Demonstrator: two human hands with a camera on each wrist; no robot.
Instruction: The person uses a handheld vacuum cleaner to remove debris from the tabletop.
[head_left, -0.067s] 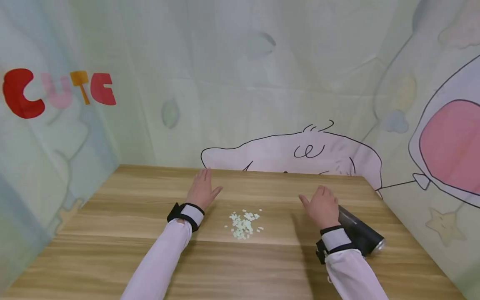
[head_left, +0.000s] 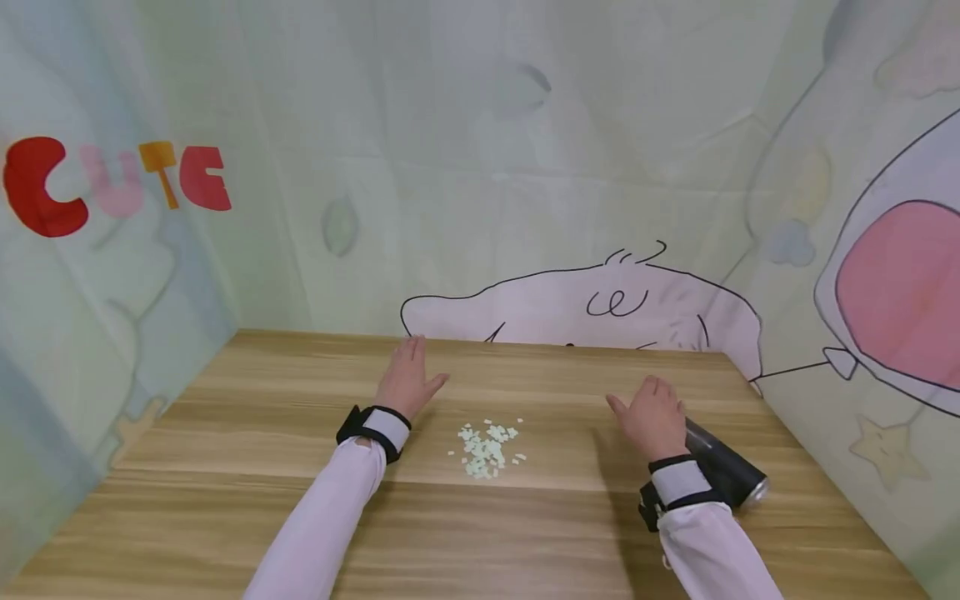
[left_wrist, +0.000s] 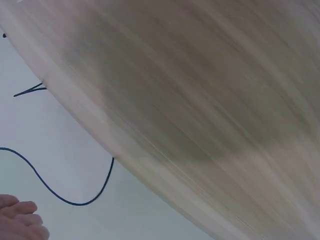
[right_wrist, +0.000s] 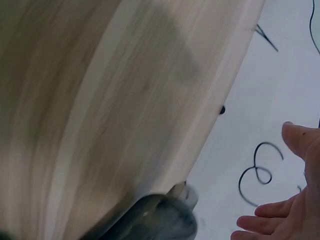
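Observation:
A small heap of pale paper scraps lies in the middle of the wooden table. To its left, my left hand hovers over the table with fingers straight and thumb spread, holding nothing. On the other side, my right hand is also spread and empty. Beside and partly behind that hand lies a black cylinder with a silvery end, like a small handheld vacuum. The right wrist view shows its dark, glossy other end below the right fingers, which are apart from it. Only fingertips show in the left wrist view.
The wooden table ends at a printed cloth backdrop along its far side. More cloth with a balloon drawing hangs at the right. A few scraps lie loose around the heap.
My right hand has shifted slightly to the right, toward the black cylinder. The left hand has barely moved; the scraps and cylinder stay in place.

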